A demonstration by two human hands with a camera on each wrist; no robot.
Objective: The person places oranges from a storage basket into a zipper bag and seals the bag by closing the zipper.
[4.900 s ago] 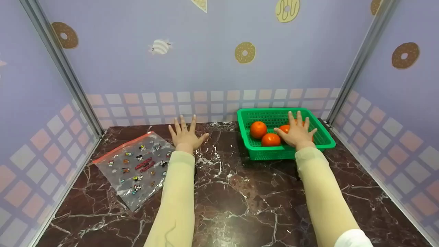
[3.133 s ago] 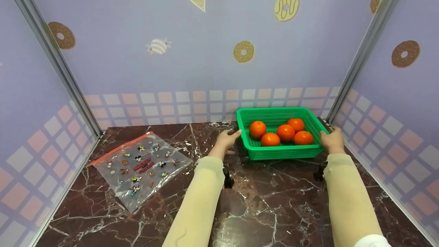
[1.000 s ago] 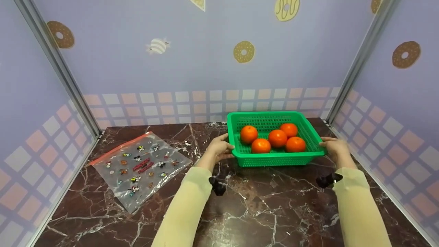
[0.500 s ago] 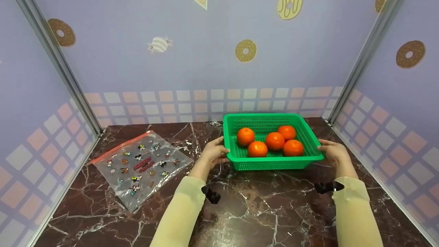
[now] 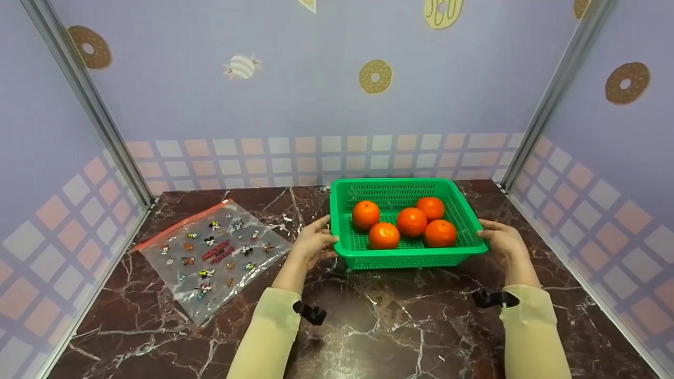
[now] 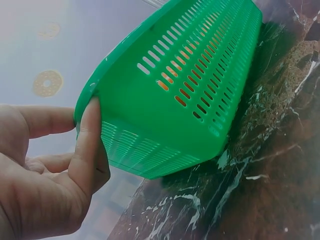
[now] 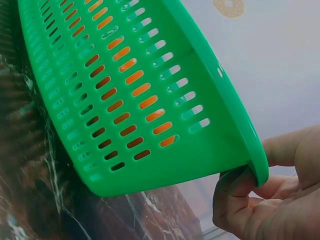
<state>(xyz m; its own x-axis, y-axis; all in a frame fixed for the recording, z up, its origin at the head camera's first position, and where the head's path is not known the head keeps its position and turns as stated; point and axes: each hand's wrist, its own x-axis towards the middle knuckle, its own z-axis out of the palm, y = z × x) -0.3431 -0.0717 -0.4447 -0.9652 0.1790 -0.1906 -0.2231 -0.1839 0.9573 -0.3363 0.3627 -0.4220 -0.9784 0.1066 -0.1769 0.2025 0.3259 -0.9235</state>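
Observation:
A green plastic basket (image 5: 403, 261) with slotted walls stands right of the middle in the head view, with several oranges (image 5: 384, 236) lying loose in it. At its left end my left hand (image 5: 311, 245) pinches the rim, thumb and fingers on either side, as the left wrist view shows with the basket's corner (image 6: 135, 115). My right hand (image 5: 504, 241) holds the rim at the right end; in the right wrist view its fingers (image 7: 235, 197) curl under the rim's lip. Whether the basket's bottom touches the table or hangs just above it, I cannot tell.
A clear zip bag (image 5: 210, 268) with a red top edge and small printed figures lies flat on the left. The dark marble-patterned table (image 5: 379, 337) is bounded by a patterned back wall (image 5: 305, 95) and side walls with metal corner posts.
Both hands were spread flat earlier, the right one over the basket. They then took the basket's two ends, and the basket has moved left and toward me with the oranges. The bag stays put.

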